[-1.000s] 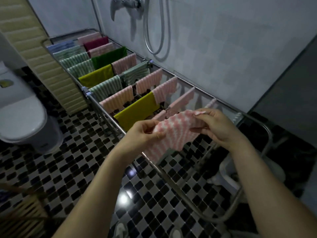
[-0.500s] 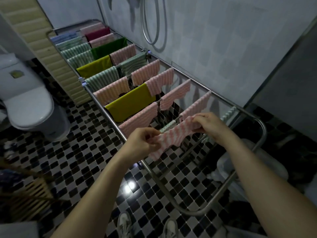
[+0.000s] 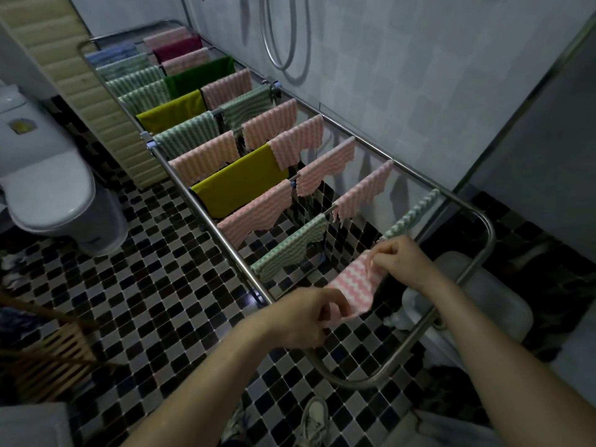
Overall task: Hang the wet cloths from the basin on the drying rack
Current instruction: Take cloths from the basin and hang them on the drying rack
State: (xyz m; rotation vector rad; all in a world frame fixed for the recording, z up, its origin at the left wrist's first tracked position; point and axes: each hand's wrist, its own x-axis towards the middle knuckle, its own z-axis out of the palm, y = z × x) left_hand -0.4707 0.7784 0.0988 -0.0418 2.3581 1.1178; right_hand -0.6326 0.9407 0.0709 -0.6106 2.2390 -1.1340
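Note:
A pink-and-white striped cloth (image 3: pixel 356 285) is stretched between my two hands over the near end of the metal drying rack (image 3: pixel 477 272). My left hand (image 3: pixel 306 317) pinches its near corner and my right hand (image 3: pixel 403 261) pinches its far edge. The cloth sags across the rack's near bars, just past a green striped cloth (image 3: pixel 290 250). Several pink, green and yellow cloths hang along the rack's other bars. A pale basin (image 3: pixel 483 295) stands on the floor under the rack's near right corner, partly hidden by my right arm.
A white toilet (image 3: pixel 48 188) stands at the left. A shower hose (image 3: pixel 283 37) hangs on the tiled wall behind the rack. A wooden slatted frame (image 3: pixel 42 350) lies at the lower left. My shoes (image 3: pixel 314 421) stand on the checkered floor tiles.
Both hands have carried the pink striped cloth down and toward the near end of the rack, and it now lies lower across the bars. The view has tilted downward.

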